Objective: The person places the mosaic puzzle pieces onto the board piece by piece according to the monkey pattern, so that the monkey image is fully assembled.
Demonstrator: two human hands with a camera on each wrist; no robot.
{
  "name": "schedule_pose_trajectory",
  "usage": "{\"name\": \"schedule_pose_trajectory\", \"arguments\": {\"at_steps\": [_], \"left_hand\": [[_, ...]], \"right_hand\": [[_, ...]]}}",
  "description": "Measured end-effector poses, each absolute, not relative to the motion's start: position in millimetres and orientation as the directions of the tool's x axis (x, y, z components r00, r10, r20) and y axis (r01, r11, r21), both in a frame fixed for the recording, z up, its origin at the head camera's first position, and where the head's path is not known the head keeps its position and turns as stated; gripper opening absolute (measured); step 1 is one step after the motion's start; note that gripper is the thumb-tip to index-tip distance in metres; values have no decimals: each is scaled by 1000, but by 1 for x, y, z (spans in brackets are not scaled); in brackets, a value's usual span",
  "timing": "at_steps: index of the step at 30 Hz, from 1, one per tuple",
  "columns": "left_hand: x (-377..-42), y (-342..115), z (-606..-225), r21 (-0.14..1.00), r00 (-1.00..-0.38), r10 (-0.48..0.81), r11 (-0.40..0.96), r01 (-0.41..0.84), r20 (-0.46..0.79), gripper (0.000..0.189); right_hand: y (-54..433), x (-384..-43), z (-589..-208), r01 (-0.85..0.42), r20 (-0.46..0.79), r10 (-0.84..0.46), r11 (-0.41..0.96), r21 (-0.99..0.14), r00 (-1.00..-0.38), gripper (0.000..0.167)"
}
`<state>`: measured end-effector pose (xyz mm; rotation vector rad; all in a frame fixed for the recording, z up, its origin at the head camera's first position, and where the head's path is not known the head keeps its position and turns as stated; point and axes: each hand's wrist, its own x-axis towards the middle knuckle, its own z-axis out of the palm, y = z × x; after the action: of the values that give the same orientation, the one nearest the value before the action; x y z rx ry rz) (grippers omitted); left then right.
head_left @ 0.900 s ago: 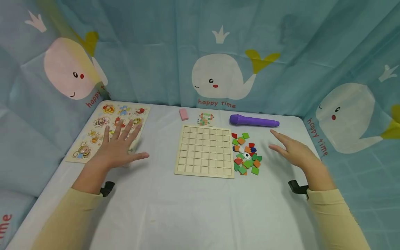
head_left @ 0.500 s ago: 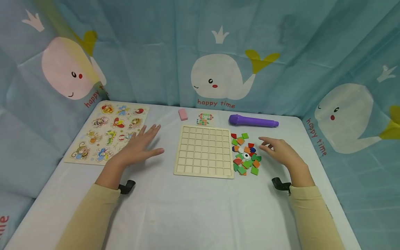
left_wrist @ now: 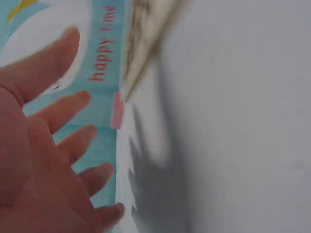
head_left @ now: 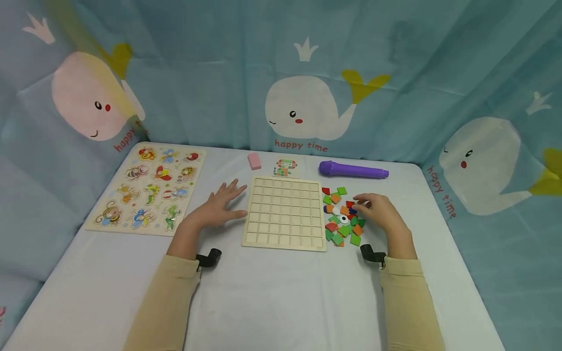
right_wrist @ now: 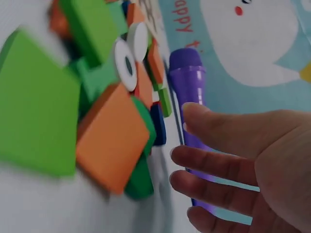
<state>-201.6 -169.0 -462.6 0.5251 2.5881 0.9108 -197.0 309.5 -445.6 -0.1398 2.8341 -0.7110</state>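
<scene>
A pale wooden grid board (head_left: pixel 284 214) lies in the middle of the white table. Beside its left edge, my left hand (head_left: pixel 217 208) hovers with straight, spread fingers, and it holds nothing. In the left wrist view the board's corner (left_wrist: pixel 138 63) shows above the left hand's shadow. Against the board's right side lies a loose pile of small coloured pieces (head_left: pixel 344 230), flat and mostly green, orange and red. My right hand (head_left: pixel 379 212) reaches over the right of this pile, fingers slightly bent. In the right wrist view nothing lies between its thumb and fingers, near an orange square (right_wrist: pixel 114 138).
Behind the board are a pink block (head_left: pixel 254 161), a small pattern card (head_left: pixel 286 167) and a purple toy microphone (head_left: pixel 353 169). A bug picture puzzle board (head_left: pixel 159 231) lies at the left. A blue curtain (head_left: pixel 210 97) hangs along the back and sides.
Both hands have moved inward: my left hand from over the puzzle board towards the grid board, my right hand leftward to the coloured pieces. The camera view has shifted slightly.
</scene>
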Motion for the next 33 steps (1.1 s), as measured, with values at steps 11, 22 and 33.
{"name": "schedule_pose_trajectory", "arguments": {"at_steps": [11,22,33], "left_hand": [[-198,-150,-477,645,-902,379,746,166,-206,75],[-200,-144,-476,564,-879,388,807,178,-277,69],[-202,-148,-478,565,-880,381,808,168,-284,72]], "right_hand": [[303,-198,-448,147,-282,-10,836,-529,-959,33],[302,-194,-456,157,-262,17,836,-526,-965,32],[301,-195,-452,160,-228,39,826,-540,-973,21]]}}
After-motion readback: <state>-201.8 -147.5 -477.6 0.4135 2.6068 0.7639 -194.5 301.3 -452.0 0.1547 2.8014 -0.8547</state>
